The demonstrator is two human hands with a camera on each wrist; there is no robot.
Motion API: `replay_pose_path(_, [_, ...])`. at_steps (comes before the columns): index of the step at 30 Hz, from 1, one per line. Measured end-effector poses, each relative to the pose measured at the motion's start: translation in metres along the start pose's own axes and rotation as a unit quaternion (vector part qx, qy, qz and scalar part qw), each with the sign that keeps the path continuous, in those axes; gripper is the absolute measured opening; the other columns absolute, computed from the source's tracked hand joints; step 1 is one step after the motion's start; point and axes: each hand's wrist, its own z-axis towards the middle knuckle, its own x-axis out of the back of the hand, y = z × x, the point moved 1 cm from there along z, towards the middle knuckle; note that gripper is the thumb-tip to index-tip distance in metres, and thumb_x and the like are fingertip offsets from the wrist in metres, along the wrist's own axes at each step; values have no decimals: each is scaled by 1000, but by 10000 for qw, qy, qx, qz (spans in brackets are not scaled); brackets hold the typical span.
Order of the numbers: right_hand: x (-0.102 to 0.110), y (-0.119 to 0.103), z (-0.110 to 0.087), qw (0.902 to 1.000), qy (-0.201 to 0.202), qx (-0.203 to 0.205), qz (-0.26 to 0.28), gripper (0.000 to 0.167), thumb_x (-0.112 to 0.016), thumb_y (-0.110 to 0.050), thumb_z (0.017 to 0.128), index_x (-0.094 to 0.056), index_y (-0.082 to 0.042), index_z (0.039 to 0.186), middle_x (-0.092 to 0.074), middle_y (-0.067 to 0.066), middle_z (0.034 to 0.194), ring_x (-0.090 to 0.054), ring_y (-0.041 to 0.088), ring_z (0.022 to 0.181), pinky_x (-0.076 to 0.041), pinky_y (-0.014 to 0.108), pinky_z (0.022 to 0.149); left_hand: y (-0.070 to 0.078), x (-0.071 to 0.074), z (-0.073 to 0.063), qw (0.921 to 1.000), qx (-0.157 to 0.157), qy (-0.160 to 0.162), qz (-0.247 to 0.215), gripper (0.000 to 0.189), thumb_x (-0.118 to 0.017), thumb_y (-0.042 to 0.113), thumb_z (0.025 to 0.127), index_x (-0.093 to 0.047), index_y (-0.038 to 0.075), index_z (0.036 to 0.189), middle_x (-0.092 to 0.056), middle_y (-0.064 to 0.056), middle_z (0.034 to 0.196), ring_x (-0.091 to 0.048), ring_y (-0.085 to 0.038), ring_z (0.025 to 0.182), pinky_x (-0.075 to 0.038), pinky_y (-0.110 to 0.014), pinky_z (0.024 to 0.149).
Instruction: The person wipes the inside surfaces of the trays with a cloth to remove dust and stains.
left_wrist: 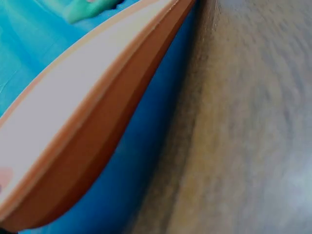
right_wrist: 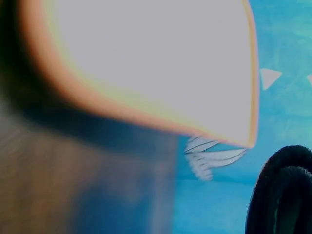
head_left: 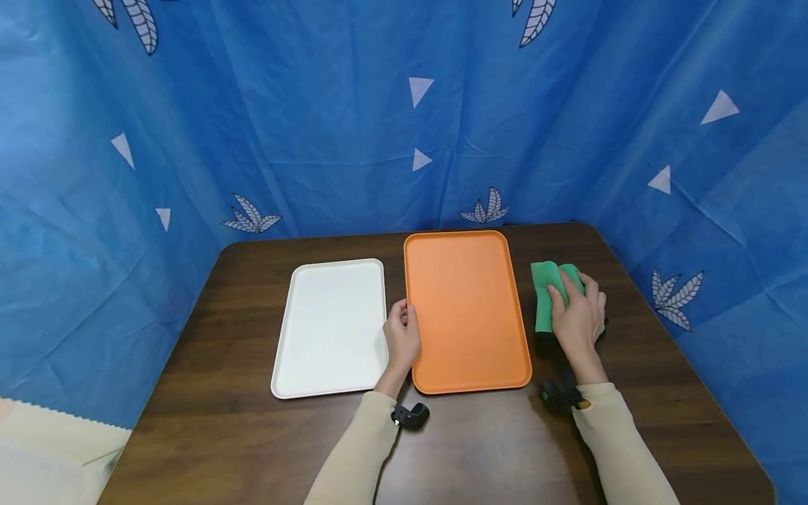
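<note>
My left hand (head_left: 402,340) grips the left edge of an orange tray (head_left: 470,315), the thumb over its rim. In the left wrist view the tray's side (left_wrist: 105,109) stands tilted, with blue curtain showing between it and the wooden surface. Right of the tray, my right hand (head_left: 577,315) holds a folded green cloth (head_left: 544,298) with a dark underside, fingers bent over its top. A dark fold of the cloth (right_wrist: 287,190) shows at the lower right of the right wrist view, beside the overexposed tray.
A white tray (head_left: 334,330) lies on the brown wooden table (head_left: 227,351), left of my left hand. Blue curtains (head_left: 353,119) with leaf and triangle prints hang behind the table and on both sides. Each wrist wears a black camera strap.
</note>
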Motion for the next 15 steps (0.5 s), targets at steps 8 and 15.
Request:
replay_pose_path(8, [6, -47, 12, 9978, 416, 65, 505, 41, -60, -26, 97, -59, -12, 136, -42, 21, 143, -40, 43, 118, -38, 59, 89, 3, 1, -2, 9993, -348, 103, 14, 26, -48, 13, 102, -62, -4, 116, -67, -16, 90, -63, -17, 71, -52, -22, 61])
replay_pose_path(15, [-5, -86, 22, 9941, 790, 506, 545, 40, -62, -29, 96, -61, -13, 133, -45, 21, 140, -43, 44, 112, -41, 56, 82, 9, 2, -4, 9949, -965, 291, 94, 23, -49, 9, 101, -62, -7, 112, -66, -16, 83, -61, -15, 64, -50, -21, 57])
